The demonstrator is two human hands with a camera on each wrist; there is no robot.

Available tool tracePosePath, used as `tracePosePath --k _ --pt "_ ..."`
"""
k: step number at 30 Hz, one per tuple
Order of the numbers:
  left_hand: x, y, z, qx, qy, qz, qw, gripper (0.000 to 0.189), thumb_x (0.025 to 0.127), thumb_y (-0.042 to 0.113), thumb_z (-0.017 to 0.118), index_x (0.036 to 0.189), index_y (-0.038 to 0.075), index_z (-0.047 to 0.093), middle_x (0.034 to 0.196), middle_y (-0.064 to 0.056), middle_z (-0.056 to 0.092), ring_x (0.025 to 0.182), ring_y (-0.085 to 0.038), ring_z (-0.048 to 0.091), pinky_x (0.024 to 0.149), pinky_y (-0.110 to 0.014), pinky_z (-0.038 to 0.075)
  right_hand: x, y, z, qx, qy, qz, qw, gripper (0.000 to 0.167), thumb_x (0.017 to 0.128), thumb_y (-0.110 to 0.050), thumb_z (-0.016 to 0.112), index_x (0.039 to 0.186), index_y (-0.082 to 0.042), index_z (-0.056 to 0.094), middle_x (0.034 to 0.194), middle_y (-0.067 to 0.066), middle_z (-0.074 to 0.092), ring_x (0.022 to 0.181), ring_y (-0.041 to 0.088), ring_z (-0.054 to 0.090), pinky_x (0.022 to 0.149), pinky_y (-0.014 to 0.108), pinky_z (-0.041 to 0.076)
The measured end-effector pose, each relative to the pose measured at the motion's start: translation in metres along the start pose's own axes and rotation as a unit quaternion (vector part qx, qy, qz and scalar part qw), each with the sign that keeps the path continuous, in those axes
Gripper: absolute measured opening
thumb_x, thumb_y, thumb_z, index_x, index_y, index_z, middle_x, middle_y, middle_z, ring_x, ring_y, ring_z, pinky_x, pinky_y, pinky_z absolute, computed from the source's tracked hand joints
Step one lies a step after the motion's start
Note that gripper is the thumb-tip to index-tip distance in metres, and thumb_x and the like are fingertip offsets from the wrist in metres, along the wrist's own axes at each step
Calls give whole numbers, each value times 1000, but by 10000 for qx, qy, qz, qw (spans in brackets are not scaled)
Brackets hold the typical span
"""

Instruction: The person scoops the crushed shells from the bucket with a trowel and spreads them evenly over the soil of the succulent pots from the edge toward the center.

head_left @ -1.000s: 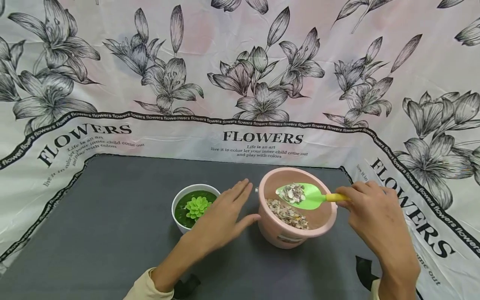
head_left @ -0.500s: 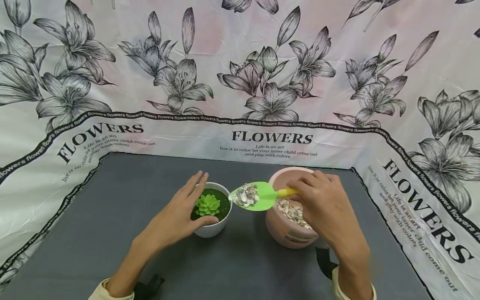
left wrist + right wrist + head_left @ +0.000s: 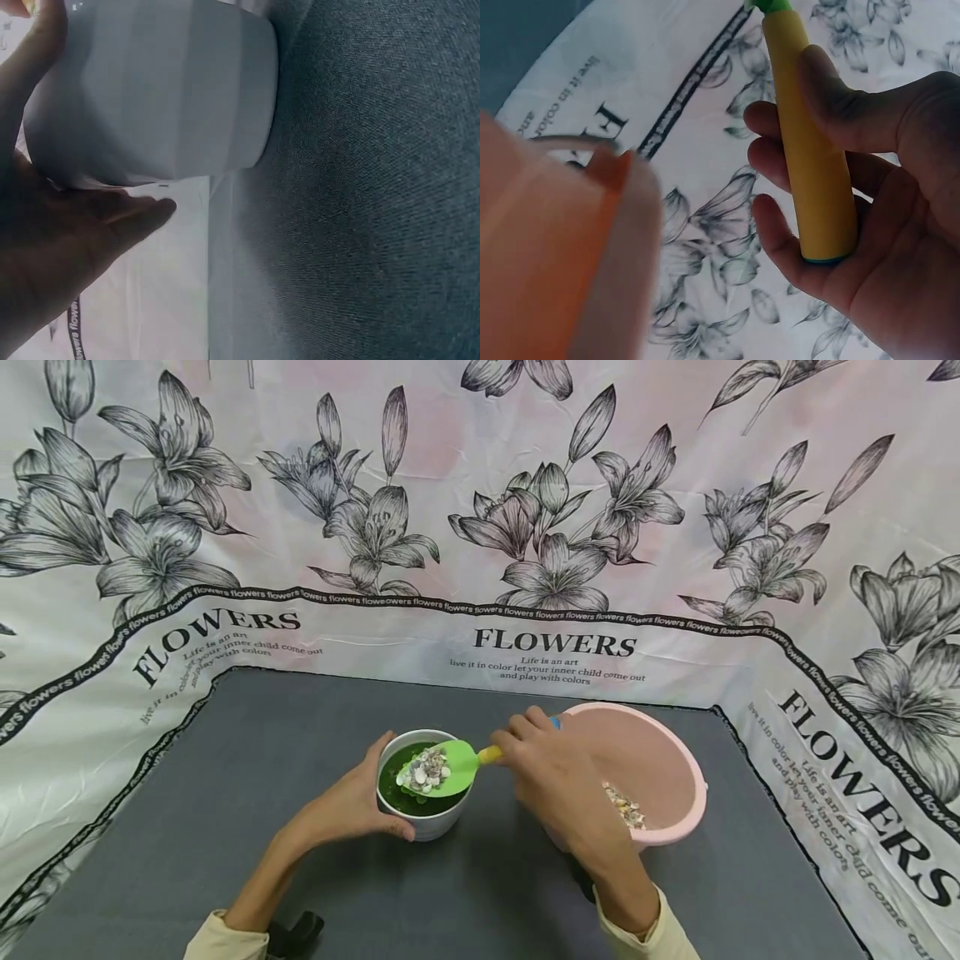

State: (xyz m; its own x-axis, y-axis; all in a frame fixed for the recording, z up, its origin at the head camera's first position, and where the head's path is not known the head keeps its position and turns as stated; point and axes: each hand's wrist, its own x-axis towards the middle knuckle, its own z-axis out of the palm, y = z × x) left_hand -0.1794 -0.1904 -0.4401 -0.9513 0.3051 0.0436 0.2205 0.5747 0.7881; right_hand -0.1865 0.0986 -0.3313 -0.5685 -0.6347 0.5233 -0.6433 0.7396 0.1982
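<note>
While the left hand (image 3: 352, 806) cups the white pot (image 3: 431, 828) from its left, thumb on the near wall and fingers along the far side, the right hand (image 3: 551, 777) grips the trowel (image 3: 462, 767) by its yellow handle (image 3: 814, 150), thumb laid along it, fingers curled round. Blade is bright green, held above the pot's mouth, loaded with small whitish and grey pieces (image 3: 427, 768); shell bits or gravel, can't tell which. Below it, dark green fill (image 3: 395, 792) in the pot; plant there mostly covered by the blade. Pot upright on the dark grey table (image 3: 315, 718), near the middle. Pink bucket (image 3: 660, 760) to its right, well apart, partly hidden by the right hand and forearm; more of the same kind of pieces low inside. Bucket blurred in the right wrist view. Blue handle end shows past the right hand's knuckles. Cream sleeves (image 3: 225, 941) on both arms. Black object (image 3: 300, 935) beside the left sleeve, unclear what. White cloth (image 3: 442, 652) behind and down both sides, black line-drawn flowers, "FLOWERS" lettering
</note>
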Motion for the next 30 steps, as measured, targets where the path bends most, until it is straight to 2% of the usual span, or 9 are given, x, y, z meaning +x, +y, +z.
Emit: tracePosePath --k 4,9,13,17,22,27,30 --pt "3 0 0 1 90 135 9999 141 65 35 102 164 -3 9 154 -28 47 138 -42 53 109 -60 46 9 -9 -1 -532 145 -153 9984 17 81 -5 84 91 -18 76 83 -2 66 83 20 56 73 39 44" --pt "3 0 -2 14 169 286 9994 130 62 34 103 158 -3 23 147 -23 55 132 -36 58 107 -54 48 20 -23 -2 -873 110 -370 9954 10 86 -10 83 89 -18 78 86 -1 68 84 20 54 72 39 43" --pt "2 0 -3 87 153 269 9995 129 59 33 104 155 -5 27 143 -23 57 128 -34 60 104 -52 50 27 -34 -2 -914 0 -539 9944 8 88 -11 82 85 -17 78 88 -1 68 86 20 54 75 40 45" --pt "3 -1 -2 158 139 293 9994 136 54 29 106 157 -7 24 146 -23 54 130 -36 58 106 -54 49 32 -42 -1 -1017 -98 -656 9926 7 88 -12 82 84 -17 79 86 0 67 86 20 54 79 42 46" --pt "7 -2 0 166 175 379 9990 145 49 24 107 162 -7 20 153 -29 44 138 -44 49 113 -61 43 36 -47 2 -1215 221 -745 9895 11 90 -13 81 80 -16 78 82 0 66 84 19 54 80 42 46" --pt "8 -2 0 302 248 613 9974 137 47 25 107 157 -7 31 147 -25 49 132 -38 52 109 -57 46 39 -48 4 -1238 351 -659 9895 10 90 -11 79 81 -14 79 83 1 66 84 20 55 81 42 45" --pt "6 0 -1 309 279 604 9973 127 48 25 107 149 -8 36 140 -23 55 126 -33 58 106 -49 50 39 -48 5 -1223 285 -634 9901 7 88 -10 80 83 -14 79 83 1 66 85 21 55 81 42 45"
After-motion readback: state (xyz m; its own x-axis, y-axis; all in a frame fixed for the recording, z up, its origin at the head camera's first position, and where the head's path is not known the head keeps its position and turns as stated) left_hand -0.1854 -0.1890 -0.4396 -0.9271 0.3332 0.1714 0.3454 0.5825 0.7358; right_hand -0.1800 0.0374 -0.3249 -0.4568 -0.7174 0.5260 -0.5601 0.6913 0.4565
